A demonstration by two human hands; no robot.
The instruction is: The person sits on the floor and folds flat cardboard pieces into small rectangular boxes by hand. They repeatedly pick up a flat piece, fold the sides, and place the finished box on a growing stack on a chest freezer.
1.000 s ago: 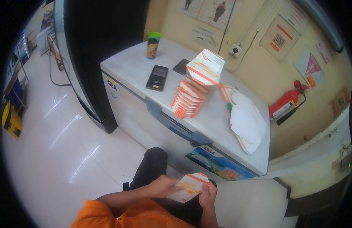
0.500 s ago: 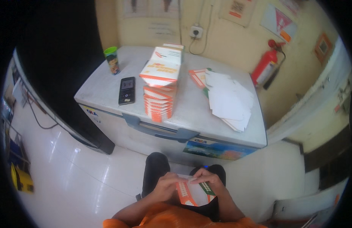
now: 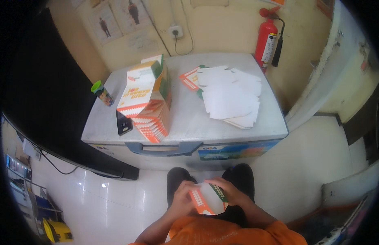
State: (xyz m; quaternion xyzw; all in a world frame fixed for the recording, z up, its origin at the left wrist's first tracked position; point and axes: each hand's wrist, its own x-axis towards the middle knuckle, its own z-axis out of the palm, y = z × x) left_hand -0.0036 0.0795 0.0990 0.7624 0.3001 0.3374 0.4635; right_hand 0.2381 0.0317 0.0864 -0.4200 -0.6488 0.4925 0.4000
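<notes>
A small open paperboard box (image 3: 210,198), white inside with orange and green patterned sides, is held over my lap. My left hand (image 3: 184,197) grips its left far corner, fingers bent around the orange side. On the opposite side, my right hand (image 3: 226,190) closes on the green side, its fingers reaching over the far edge. Some fingertips are hidden behind the cardboard. Ahead, on a white chest freezer (image 3: 185,126), stands a tall stack of folded orange and white boxes (image 3: 144,98). Right of it lies a pile of flat box blanks (image 3: 230,98), mostly white side up.
A green-rimmed cup (image 3: 102,94) and a dark phone (image 3: 124,125) sit left of the stack. The freezer's grey handle (image 3: 163,149) faces my knees. A red fire extinguisher (image 3: 266,41) hangs on the wall. A yellow object (image 3: 58,231) is on the floor at lower left.
My view has shifted, so the freezer and its contents appear turned. My hands have spread from the box's far edge toward its two sides, and the box remains held.
</notes>
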